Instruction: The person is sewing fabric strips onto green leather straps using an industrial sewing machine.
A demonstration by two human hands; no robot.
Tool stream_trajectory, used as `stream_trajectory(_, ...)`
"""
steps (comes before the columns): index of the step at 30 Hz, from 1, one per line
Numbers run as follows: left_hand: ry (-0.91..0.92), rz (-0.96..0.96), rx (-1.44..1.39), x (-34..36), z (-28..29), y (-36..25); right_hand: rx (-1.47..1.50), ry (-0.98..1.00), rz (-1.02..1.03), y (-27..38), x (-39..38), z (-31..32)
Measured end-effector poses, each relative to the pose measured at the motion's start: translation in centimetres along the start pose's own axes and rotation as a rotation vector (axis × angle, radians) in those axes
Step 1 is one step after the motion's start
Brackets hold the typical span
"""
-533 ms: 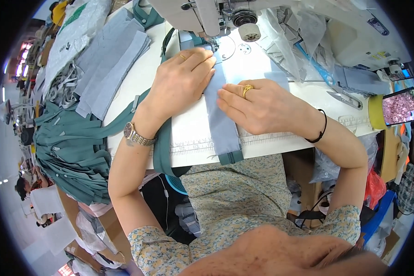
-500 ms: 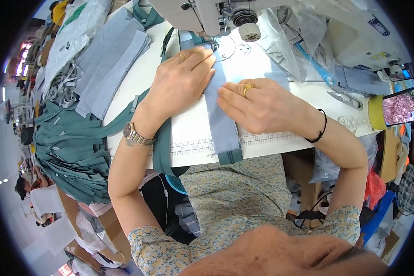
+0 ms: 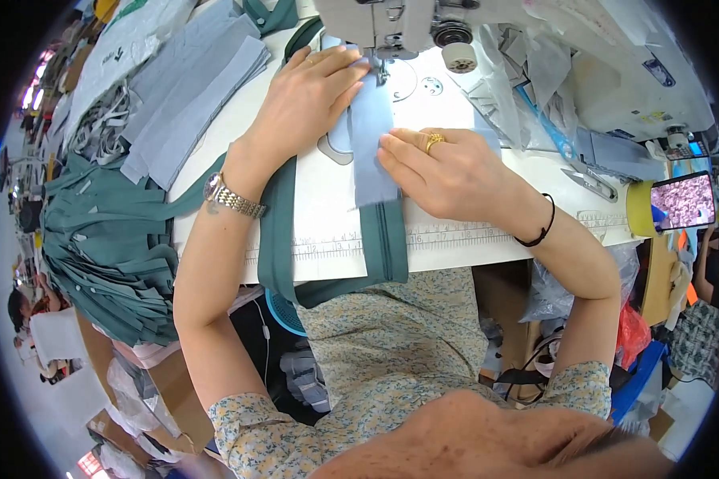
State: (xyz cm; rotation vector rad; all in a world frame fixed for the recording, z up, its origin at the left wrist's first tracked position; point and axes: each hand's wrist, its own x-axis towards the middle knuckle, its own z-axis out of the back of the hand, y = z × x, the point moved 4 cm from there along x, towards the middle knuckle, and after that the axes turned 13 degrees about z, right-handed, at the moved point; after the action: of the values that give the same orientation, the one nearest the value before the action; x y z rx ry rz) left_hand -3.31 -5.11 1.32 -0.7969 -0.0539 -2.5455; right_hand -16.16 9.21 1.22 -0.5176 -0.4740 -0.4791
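Note:
A grey-blue fabric strip (image 3: 373, 164) lies lengthwise under the presser foot (image 3: 382, 73) of a white sewing machine (image 3: 351, 24). From beneath its near end runs a green zipper tape (image 3: 385, 243), which loops over the table's front edge and back up on the left. My left hand (image 3: 311, 96) rests on the strip's far part, left of the foot, fingers stretched out flat. On the strip's right edge is my right hand (image 3: 451, 172), fingers bunched together and pinching the fabric; its thumb is mostly hidden.
Grey-blue fabric pieces (image 3: 192, 96) are stacked at the left, above a heap of green zipper tapes (image 3: 108, 247). Thread snips (image 3: 591, 182) lie at the right, near a yellow tape roll (image 3: 639, 209) and a phone (image 3: 683, 201). A ruler scale (image 3: 455, 236) crosses the front edge.
The grey-blue strip has slid away from me beneath the foot, baring more green zipper tape at its near end. My left hand has moved farther off with it; my right stays at the strip's edge.

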Motion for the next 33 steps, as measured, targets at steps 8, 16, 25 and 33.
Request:
stream_trajectory(8,0.034,-0.095,-0.167,-0.9,1.1,-2.3,0.028,0.101,-0.047,0.0,-0.4,0.1)
stream_trajectory(16,-0.018,-0.035,-0.108,-0.7,0.4,-1.6,-0.104,0.005,-0.14,-0.8,0.1,-0.7)
stream_trajectory(25,0.058,0.002,-0.148,-0.3,-0.1,-1.6,-0.139,0.028,-0.128,-1.2,-0.1,0.0)
stream_trajectory(33,0.048,0.018,-0.154,-0.6,0.5,-1.6,-0.245,0.111,-0.258,-0.5,-4.1,6.5)
